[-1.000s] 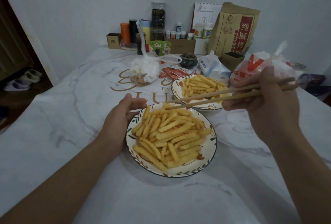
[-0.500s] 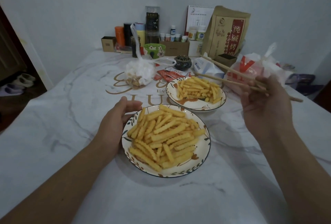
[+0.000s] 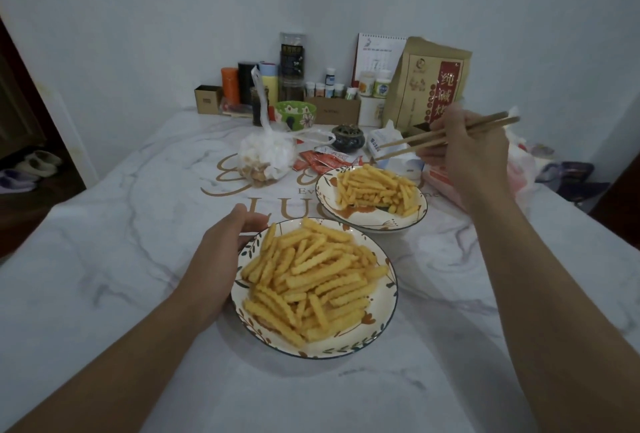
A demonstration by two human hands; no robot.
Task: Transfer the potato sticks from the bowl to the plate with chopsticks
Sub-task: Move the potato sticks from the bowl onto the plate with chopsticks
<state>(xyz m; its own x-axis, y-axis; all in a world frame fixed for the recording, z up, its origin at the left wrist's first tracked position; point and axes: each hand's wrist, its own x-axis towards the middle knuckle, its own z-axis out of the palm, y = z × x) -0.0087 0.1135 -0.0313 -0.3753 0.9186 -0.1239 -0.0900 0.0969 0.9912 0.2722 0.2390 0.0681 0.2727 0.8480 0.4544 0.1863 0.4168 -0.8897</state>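
The right hand [image 3: 465, 158] grips chopsticks [image 3: 446, 136] (tips empty) above the far dish [image 3: 410, 221]; the left hand [image 3: 221, 259] cups the near dish's [image 3: 381, 328] rim.

Two dishes [image 3: 384, 321] of potato sticks [image 3: 311, 276], two chopsticks [image 3: 415, 143] (one pair), two hands [image 3: 214, 266].

We see a worktop [image 3: 104, 259] of white marble-look covering, smooth and faintly glossy. 2 glazed ceramic dishes [image 3: 381, 328] gleam beneath matt, ridged potato sticks [image 3: 311, 280]. Bare pale wooden chopsticks [image 3: 433, 139] look dull. Behind, we note a crinkled thin plastic bag [image 3: 266, 155], a matt brown paper bag [image 3: 426, 86] and a plain cardboard box [image 3: 207, 100].
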